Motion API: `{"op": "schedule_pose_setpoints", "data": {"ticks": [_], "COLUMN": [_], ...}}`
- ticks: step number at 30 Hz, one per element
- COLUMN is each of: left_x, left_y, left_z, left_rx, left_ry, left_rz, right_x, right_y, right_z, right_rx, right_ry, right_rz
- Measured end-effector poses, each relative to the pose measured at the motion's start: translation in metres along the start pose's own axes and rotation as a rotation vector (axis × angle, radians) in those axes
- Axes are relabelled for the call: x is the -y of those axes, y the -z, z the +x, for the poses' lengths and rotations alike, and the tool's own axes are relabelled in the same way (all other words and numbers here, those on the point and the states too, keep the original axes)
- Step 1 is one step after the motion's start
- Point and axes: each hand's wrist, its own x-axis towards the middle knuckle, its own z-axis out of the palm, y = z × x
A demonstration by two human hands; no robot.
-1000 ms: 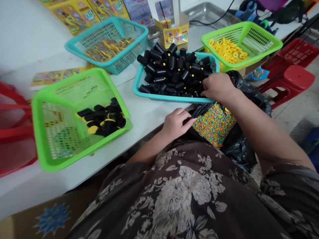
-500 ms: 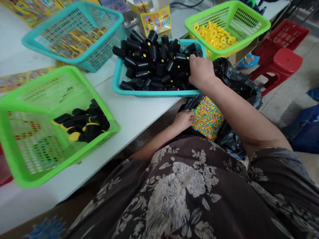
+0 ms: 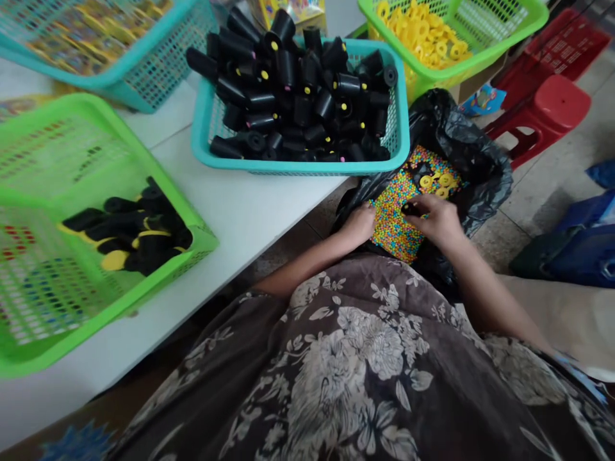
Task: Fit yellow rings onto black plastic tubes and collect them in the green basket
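My right hand (image 3: 439, 221) is over the bag of small multicoloured beads (image 3: 391, 221), its fingers pinching a small black cylinder (image 3: 409, 209) of which only an end shows. At the left edge of the beads rests my left hand (image 3: 359, 224), fingers curled; whatever they grip is hidden. A black plastic bag (image 3: 492, 157) lines the sides around the beads. Several yellow rings (image 3: 442, 182) lie on the beads beyond my right hand. Many black cylinders (image 3: 302, 105), some with yellow or pink dots, fill a teal basket (image 3: 298, 166) on the table edge.
On the white table (image 3: 192, 173), a green basket (image 3: 202, 240) holds black cylinders with yellow ends. Another teal basket (image 3: 139, 83) contains yellow packets. Yellow rings fill a green basket (image 3: 516, 32) at the back right. A red stool (image 3: 562, 102) stands on the floor to the right.
My right hand has moved from the teal basket down to the beads, bringing a black cylinder. My left hand stays by the beads. The view has shifted slightly downward.
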Motion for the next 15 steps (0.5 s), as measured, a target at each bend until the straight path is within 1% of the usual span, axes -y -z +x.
{"op": "schedule_pose_setpoints", "data": {"ticks": [1,3,6,8,11,13,15], "left_x": [-0.002,-0.005,-0.01,-0.011,-0.011,-0.01,-0.008], "left_y": [-0.002,-0.007,-0.016,-0.02,-0.018,-0.011,-0.003], "left_z": [0.003,0.01,0.019,0.023,0.02,0.012,0.001], "left_rx": [0.011,0.027,0.032,0.027,0.024,-0.011,-0.105], "left_ry": [0.004,0.002,-0.036,-0.048,-0.076,-0.125,-0.142], "left_rz": [0.001,0.001,-0.024,-0.043,-0.089,-0.161,-0.252], "right_x": [-0.004,-0.002,0.014,0.023,0.025,0.018,0.009], "right_y": [-0.01,-0.026,-0.039,-0.043,-0.048,-0.051,-0.053], "right_z": [-0.007,-0.013,-0.007,0.0,0.005,0.004,-0.002], "right_rx": [0.086,0.22,0.315,0.346,0.34,0.267,0.147], "right_ry": [-0.036,-0.085,-0.097,-0.079,-0.048,-0.06,-0.12], "right_rz": [-0.068,-0.223,-0.384,-0.414,-0.333,-0.192,-0.013]}}
